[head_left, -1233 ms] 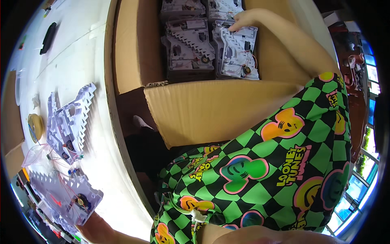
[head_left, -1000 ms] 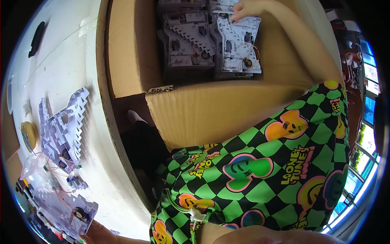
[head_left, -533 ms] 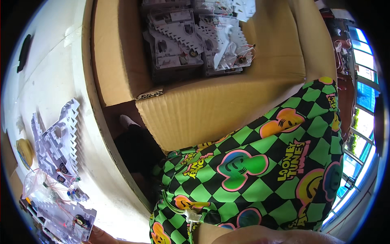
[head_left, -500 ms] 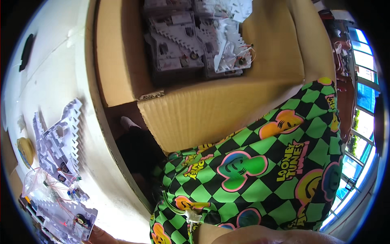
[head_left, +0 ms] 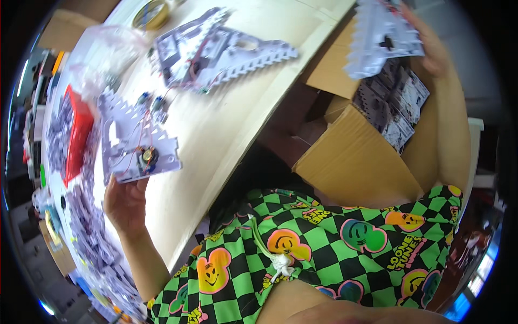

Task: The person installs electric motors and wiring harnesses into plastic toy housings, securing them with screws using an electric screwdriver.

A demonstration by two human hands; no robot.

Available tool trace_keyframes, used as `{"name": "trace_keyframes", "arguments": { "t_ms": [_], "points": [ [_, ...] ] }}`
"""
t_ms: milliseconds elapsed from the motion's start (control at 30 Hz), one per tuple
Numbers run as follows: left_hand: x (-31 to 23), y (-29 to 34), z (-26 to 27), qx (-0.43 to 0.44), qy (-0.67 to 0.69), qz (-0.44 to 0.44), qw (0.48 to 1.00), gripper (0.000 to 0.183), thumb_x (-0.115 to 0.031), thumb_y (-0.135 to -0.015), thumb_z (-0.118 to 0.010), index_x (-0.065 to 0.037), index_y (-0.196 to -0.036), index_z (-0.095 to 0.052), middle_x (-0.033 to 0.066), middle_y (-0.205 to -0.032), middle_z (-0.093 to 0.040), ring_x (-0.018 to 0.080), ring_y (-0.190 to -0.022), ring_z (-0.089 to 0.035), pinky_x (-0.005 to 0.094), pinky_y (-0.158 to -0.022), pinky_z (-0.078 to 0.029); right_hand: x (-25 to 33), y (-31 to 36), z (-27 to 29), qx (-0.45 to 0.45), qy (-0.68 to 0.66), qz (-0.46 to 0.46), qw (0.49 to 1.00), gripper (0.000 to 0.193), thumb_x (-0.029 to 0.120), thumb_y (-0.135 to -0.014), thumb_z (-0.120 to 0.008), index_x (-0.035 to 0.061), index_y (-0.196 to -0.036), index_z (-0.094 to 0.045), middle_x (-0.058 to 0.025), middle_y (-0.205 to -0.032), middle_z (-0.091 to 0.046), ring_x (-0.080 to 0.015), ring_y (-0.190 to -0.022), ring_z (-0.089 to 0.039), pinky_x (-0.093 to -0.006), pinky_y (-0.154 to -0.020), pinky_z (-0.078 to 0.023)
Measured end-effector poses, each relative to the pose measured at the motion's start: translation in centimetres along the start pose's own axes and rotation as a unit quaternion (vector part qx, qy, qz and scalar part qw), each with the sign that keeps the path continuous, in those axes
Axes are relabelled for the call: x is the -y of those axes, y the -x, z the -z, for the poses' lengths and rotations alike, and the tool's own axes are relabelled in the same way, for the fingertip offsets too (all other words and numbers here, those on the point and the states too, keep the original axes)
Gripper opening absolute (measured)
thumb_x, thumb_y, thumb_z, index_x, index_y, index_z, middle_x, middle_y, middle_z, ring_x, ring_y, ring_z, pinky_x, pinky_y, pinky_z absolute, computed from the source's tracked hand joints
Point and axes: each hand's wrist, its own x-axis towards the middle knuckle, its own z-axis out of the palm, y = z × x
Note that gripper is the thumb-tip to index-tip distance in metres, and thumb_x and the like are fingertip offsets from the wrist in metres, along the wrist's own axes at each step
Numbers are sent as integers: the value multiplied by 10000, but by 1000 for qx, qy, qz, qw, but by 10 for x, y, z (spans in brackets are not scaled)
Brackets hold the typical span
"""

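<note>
My left hand (head_left: 127,204) grips the lower edge of a pale grey toothed plastic housing (head_left: 121,143) over the white table. A round part and thin red wires sit inside that housing. At the upper right, my right hand (head_left: 430,51) grips a second grey toothed plastic housing (head_left: 377,40) by its side, above the open cardboard box (head_left: 350,154). Several similar grey housings (head_left: 391,102) lie stacked in the box. Another toothed grey assembly (head_left: 232,51) rests on the table beyond my left hand. Small wired motors or boards (head_left: 154,105) lie between them.
The white table's edge (head_left: 253,127) runs diagonally between me and the tabletop. Beside the left housing stands a red tray (head_left: 80,135) of grey parts, with more grey parts (head_left: 97,232) heaped nearer. A clear plastic bag (head_left: 108,54) and a tape roll (head_left: 151,14) lie farther back.
The view has swung left toward the table. My right hand now shows, holding a toothed housing above the box. The left hand still grips its housing, now seen more fully.
</note>
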Motion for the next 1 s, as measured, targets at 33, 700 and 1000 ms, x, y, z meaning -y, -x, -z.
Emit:
{"name": "trace_keyframes", "arguments": {
  "t_ms": [33,700,1000],
  "points": [
    [-4,14,-1,-29,-29,-4,999,495,-161,-956,-451,110,-1361,-368,261,-1391,-445,373,-1301,-443,533,-1102,-354,-9,-12,-8,63,38,-12,997,268,213,-950,-572,-7,-1087,-635,-129,-1038,-688,-192,-934,-662,-337,-833,-544],
    [-50,153,72,-130,33,42,990,341,-154,-922,-523,122,-1121,-546,236,-1099,-637,306,-1047,-629,422,-965,-500,-81,-70,-196,92,556,-12,826,591,565,-904,-533,50,-1173,-641,-35,-1034,-667,-110,-939,-599,-232,-823,-434],
    [-66,171,131,-117,9,45,992,360,-172,-916,-506,84,-1168,-533,197,-1120,-631,289,-1027,-618,435,-959,-482,-102,85,-374,247,504,292,774,272,221,-885,-647,-11,-1028,-641,-154,-988,-687,-230,-886,-668,-365,-776,-528]
  ]
}}
